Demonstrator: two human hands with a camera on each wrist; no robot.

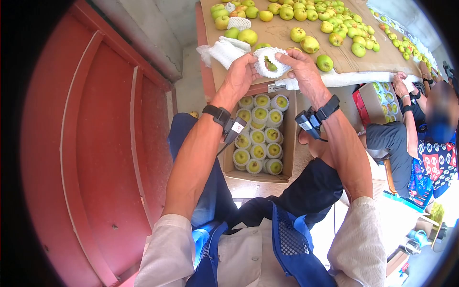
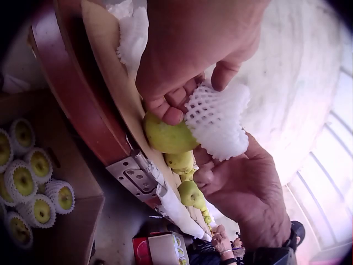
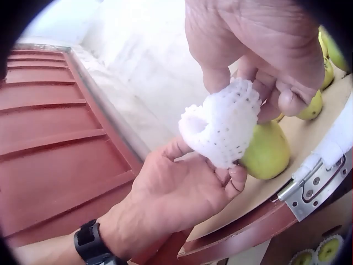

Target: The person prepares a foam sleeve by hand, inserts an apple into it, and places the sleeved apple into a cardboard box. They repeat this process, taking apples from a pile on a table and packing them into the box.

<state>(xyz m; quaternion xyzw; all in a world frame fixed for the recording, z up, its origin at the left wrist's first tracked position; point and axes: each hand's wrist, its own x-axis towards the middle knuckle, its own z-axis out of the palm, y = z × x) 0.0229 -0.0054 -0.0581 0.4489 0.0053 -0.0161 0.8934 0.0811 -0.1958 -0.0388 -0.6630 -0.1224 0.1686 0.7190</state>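
I held a white foam net [image 1: 259, 65] stretched between both hands, just above the near edge of the cardboard-covered table [image 1: 279, 36]. My left hand [image 1: 239, 79] pinched one side of it between thumb and fingers, and my right hand [image 1: 306, 74] gripped the other side with the thumb at the rim, so the net's mouth stood open. A green apple [image 3: 267, 152] lay right behind the net at the table's edge; I could not tell whether my fingers touched it. To my left, a bundle of white foam nets [image 1: 228, 51] lay on the cardboard, and loose apples [image 1: 334, 39] spread across the far part. Below the edge, between my legs, stood an open carton [image 1: 258, 177] holding netted apples [image 1: 258, 137]. To my right, another person [image 1: 406, 134] sat near a second carton [image 1: 370, 103].
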